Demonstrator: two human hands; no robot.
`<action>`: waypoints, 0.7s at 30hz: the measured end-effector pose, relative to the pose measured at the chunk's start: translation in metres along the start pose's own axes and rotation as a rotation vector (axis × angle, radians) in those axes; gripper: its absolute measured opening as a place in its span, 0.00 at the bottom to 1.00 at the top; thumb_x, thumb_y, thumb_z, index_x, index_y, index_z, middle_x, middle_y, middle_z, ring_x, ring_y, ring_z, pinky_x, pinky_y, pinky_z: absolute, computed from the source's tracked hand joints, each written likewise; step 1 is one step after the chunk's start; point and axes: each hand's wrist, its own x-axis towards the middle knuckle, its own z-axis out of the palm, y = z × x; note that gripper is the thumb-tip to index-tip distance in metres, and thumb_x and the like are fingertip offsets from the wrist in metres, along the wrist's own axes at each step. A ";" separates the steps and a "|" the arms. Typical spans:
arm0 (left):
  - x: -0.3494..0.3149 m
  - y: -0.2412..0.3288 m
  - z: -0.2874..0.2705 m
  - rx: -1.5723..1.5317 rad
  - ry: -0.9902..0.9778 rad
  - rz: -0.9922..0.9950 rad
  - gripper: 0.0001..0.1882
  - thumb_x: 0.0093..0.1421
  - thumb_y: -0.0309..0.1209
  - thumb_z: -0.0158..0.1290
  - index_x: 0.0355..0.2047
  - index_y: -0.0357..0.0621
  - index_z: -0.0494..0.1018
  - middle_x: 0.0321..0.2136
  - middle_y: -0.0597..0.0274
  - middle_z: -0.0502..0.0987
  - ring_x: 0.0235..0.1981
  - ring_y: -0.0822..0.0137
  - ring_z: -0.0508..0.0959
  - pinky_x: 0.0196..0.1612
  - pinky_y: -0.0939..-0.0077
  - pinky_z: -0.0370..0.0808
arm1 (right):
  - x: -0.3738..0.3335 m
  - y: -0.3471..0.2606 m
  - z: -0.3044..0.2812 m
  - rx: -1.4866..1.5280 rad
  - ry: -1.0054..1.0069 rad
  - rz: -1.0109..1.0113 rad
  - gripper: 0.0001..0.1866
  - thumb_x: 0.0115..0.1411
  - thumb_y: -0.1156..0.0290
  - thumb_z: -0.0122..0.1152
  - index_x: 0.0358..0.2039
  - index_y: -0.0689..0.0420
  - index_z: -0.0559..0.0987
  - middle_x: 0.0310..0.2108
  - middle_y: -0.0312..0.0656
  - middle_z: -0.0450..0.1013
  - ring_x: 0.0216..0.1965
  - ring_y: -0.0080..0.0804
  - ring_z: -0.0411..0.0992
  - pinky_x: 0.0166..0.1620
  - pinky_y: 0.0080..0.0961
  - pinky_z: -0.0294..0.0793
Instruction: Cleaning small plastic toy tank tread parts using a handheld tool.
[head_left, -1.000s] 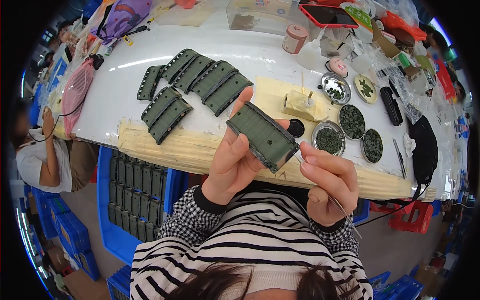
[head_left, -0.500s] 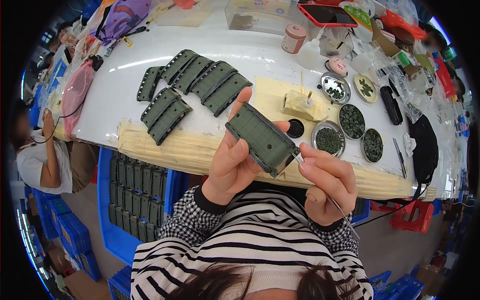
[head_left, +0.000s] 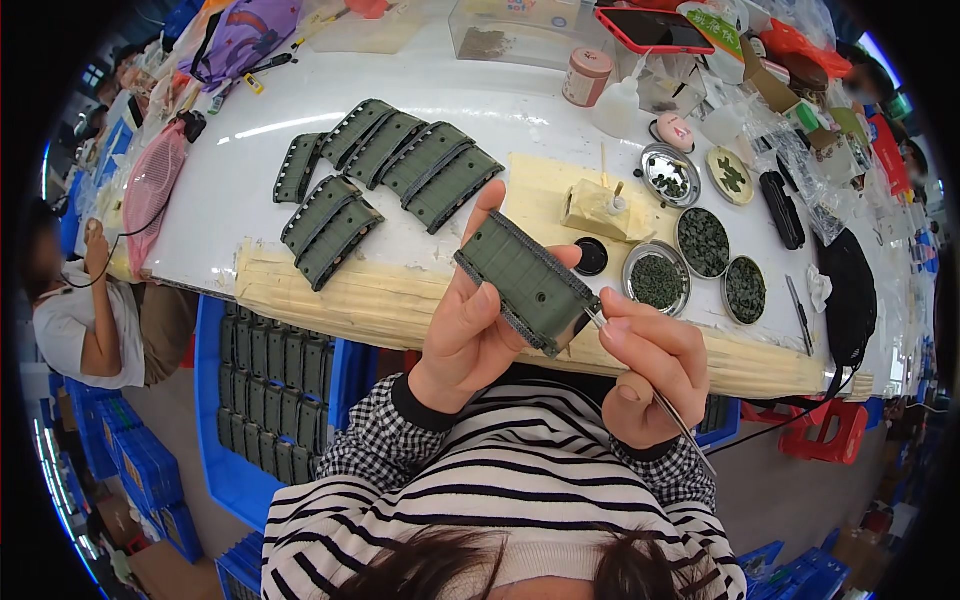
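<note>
My left hand (head_left: 462,330) is wrapped round a dark green curved plastic part (head_left: 522,284) with ridged edges and a small hole, holding it tilted above the table's front edge. My right hand (head_left: 655,365) pinches metal tweezers (head_left: 682,425), whose tips touch the part's right corner. Whether a small piece sits between the tips, I cannot tell. Several similar green curved parts (head_left: 330,225) lie on the table to the left. Right of my hands stand a round tin of tiny green pieces (head_left: 656,280) and two tins of dark green pieces (head_left: 703,243) (head_left: 745,290).
A yellow taped block (head_left: 600,212) stands beyond my hands, near a black round lid (head_left: 591,256). A blue crate (head_left: 212,440) of green parts is below the table at left. A white squeeze bottle (head_left: 620,108), phone (head_left: 655,31) and black pouch (head_left: 782,210) sit farther off.
The green part has shifted very slightly right and down in my left hand. My right hand keeps the tweezers at its corner, nearly unmoved.
</note>
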 end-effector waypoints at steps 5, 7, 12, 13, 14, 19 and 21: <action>-0.001 -0.002 -0.001 -0.019 0.000 0.002 0.46 0.61 0.38 0.55 0.68 0.70 0.33 0.58 0.38 0.63 0.56 0.53 0.71 0.52 0.59 0.76 | -0.002 0.002 0.005 -0.026 0.052 -0.037 0.12 0.59 0.79 0.57 0.43 0.66 0.78 0.42 0.49 0.72 0.49 0.48 0.74 0.51 0.34 0.77; -0.001 -0.003 -0.001 -0.030 0.001 0.004 0.46 0.61 0.38 0.55 0.68 0.70 0.33 0.58 0.38 0.62 0.56 0.53 0.71 0.52 0.58 0.76 | -0.002 0.003 0.008 -0.022 0.080 -0.037 0.11 0.61 0.77 0.55 0.42 0.66 0.78 0.41 0.49 0.72 0.48 0.49 0.74 0.51 0.34 0.77; -0.002 -0.004 -0.001 -0.032 0.002 0.013 0.46 0.62 0.37 0.55 0.68 0.70 0.32 0.59 0.39 0.62 0.57 0.53 0.70 0.53 0.58 0.76 | -0.003 0.005 0.010 -0.020 0.103 -0.042 0.10 0.62 0.76 0.54 0.41 0.67 0.78 0.41 0.50 0.73 0.48 0.49 0.75 0.51 0.35 0.77; -0.002 -0.004 -0.001 -0.035 0.003 0.013 0.46 0.62 0.37 0.55 0.68 0.70 0.33 0.59 0.39 0.62 0.57 0.53 0.70 0.53 0.58 0.75 | -0.003 0.005 0.011 -0.023 0.103 -0.043 0.10 0.62 0.76 0.54 0.41 0.67 0.78 0.41 0.50 0.73 0.48 0.49 0.75 0.51 0.35 0.77; -0.002 -0.004 0.000 -0.037 0.004 0.013 0.46 0.62 0.37 0.54 0.68 0.70 0.33 0.59 0.39 0.62 0.57 0.53 0.70 0.54 0.57 0.75 | -0.003 0.005 0.011 -0.027 0.103 -0.043 0.10 0.62 0.76 0.54 0.41 0.68 0.78 0.41 0.50 0.73 0.48 0.49 0.75 0.51 0.35 0.77; -0.002 -0.005 -0.002 -0.043 -0.002 0.022 0.44 0.63 0.36 0.54 0.68 0.70 0.34 0.59 0.39 0.62 0.58 0.52 0.69 0.55 0.56 0.74 | -0.003 0.005 0.012 -0.036 0.113 -0.044 0.10 0.63 0.75 0.54 0.41 0.68 0.78 0.40 0.51 0.73 0.47 0.49 0.75 0.51 0.34 0.77; -0.002 -0.004 -0.002 -0.042 0.004 0.022 0.44 0.63 0.36 0.53 0.68 0.70 0.34 0.59 0.39 0.62 0.59 0.52 0.68 0.55 0.56 0.73 | -0.003 0.006 0.012 -0.042 0.119 -0.043 0.10 0.63 0.75 0.54 0.41 0.68 0.78 0.39 0.51 0.73 0.47 0.49 0.75 0.49 0.34 0.77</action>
